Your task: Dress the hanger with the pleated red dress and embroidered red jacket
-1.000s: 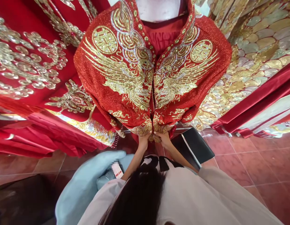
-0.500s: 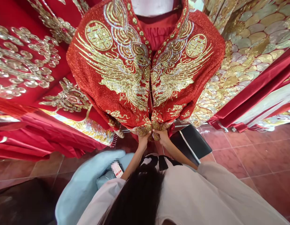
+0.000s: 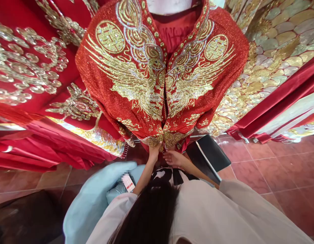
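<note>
A red jacket (image 3: 101,84) with gold phoenix embroidery hangs on a white mannequin form (image 3: 169,6) in front of me. Its front edges meet at the middle down near the hem. My left hand (image 3: 154,150) pinches the bottom corner of the left front panel, thumb uppermost. Just below the hem on the other side is my right hand (image 3: 174,159), its fingers stretched toward the left and slightly apart. Those fingertips are close to the front opening; whether they touch the cloth I cannot tell.
Red garments with silver beading (image 3: 25,67) hang at left, and a gold scale-patterned garment (image 3: 268,67) at right. A light blue chair (image 3: 81,196) stands at lower left with a box (image 3: 128,183) on it. A black flat object (image 3: 212,152) lies right of my hands.
My right hand has let go of the right front panel's hem and dropped slightly, fingers now turned left. My left hand keeps its pinch. The view has shifted slightly.
</note>
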A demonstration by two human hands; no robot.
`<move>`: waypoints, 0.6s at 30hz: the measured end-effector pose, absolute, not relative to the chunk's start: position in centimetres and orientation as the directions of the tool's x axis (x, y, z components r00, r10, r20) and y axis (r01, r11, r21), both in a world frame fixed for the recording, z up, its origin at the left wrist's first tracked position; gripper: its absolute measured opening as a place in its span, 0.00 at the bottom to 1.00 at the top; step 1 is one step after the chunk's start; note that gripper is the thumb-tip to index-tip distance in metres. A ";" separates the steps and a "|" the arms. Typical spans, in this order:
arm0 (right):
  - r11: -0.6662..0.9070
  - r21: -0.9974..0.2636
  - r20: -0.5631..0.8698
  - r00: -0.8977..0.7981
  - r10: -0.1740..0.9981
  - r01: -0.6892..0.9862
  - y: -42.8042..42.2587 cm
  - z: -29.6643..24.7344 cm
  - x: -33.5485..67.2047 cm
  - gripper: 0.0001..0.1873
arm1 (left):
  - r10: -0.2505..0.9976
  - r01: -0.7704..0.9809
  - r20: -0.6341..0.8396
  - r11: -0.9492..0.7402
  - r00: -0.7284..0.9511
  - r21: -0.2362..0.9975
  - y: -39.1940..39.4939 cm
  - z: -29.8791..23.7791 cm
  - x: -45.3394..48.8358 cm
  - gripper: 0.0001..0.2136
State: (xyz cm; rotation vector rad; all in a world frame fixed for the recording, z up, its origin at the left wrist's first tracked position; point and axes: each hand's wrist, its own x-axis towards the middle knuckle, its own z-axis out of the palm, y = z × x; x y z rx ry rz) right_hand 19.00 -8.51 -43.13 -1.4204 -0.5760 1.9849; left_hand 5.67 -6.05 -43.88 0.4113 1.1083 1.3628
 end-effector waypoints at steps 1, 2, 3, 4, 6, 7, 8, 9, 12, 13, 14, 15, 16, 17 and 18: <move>-0.685 -0.692 -0.652 -0.208 0.729 -0.229 -8.4 -42.8 18.6 0.18 | 0.908 -0.540 -0.373 0.220 -0.190 0.812 -6.0 -43.8 5.6 0.18; -0.646 -0.728 -0.624 -0.170 0.763 -0.230 -8.1 -42.5 18.2 0.17 | 0.909 -0.512 -0.356 0.204 -0.216 0.834 -6.0 -43.7 5.6 0.18; -0.602 -0.766 -0.591 -0.124 0.797 -0.226 -7.6 -42.2 17.7 0.17 | 0.911 -0.484 -0.338 0.190 -0.238 0.854 -5.9 -43.6 5.6 0.17; -0.558 -0.802 -0.555 -0.079 0.828 -0.211 -7.0 -41.9 17.3 0.17 | 0.913 -0.460 -0.325 0.184 -0.248 0.869 -5.9 -43.5 5.6 0.16; -0.478 -0.866 -0.484 0.006 0.875 -0.148 -6.0 -41.3 16.6 0.17 | 0.917 -0.417 -0.303 0.177 -0.258 0.892 -5.7 -43.3 5.6 0.15; -0.443 -0.890 -0.450 0.044 0.892 -0.107 -5.6 -41.1 16.4 0.17 | 0.919 -0.397 -0.293 0.174 -0.262 0.901 -5.7 -43.2 5.6 0.14; -0.412 -0.909 -0.416 0.078 0.906 -0.064 -5.3 -40.9 16.3 0.17 | 0.921 -0.379 -0.285 0.172 -0.267 0.909 -5.6 -43.1 5.6 0.14; -0.384 -0.923 -0.384 0.109 0.917 -0.023 -5.2 -40.6 16.1 0.17 | 0.921 -0.364 -0.278 0.169 -0.273 0.916 -5.6 -43.1 5.6 0.14; -0.327 -0.943 -0.313 0.168 0.935 0.063 -5.2 -40.1 16.0 0.14 | 0.920 -0.328 -0.265 0.165 -0.288 0.930 -5.6 -43.3 5.5 0.15; -0.321 -0.944 -0.303 0.178 0.936 0.078 -5.3 -40.0 15.9 0.13 | 0.920 -0.316 -0.263 0.167 -0.290 0.934 -5.7 -43.3 5.5 0.16; -0.321 -0.943 -0.302 0.184 0.935 0.085 -5.3 -39.8 15.9 0.12 | 0.921 -0.304 -0.260 0.169 -0.291 0.937 -5.7 -43.4 5.5 0.16; -0.329 -0.940 -0.310 0.184 0.933 0.086 -5.3 -39.7 15.8 0.11 | 0.922 -0.291 -0.256 0.170 -0.290 0.941 -5.8 -43.5 5.5 0.17; -0.344 -0.935 -0.326 0.178 0.928 0.080 -5.3 -39.5 15.7 0.12 | 0.925 -0.277 -0.252 0.172 -0.286 0.945 -5.9 -43.5 5.4 0.18; -0.366 -0.928 -0.352 0.162 0.922 0.067 -5.2 -39.3 15.7 0.13 | 0.929 -0.263 -0.247 0.174 -0.277 0.949 -6.0 -43.6 5.4 0.19; -0.394 -0.918 -0.384 0.137 0.913 0.048 -5.2 -39.1 15.7 0.13 | 0.933 -0.247 -0.243 0.178 -0.265 0.953 -6.1 -43.6 5.3 0.19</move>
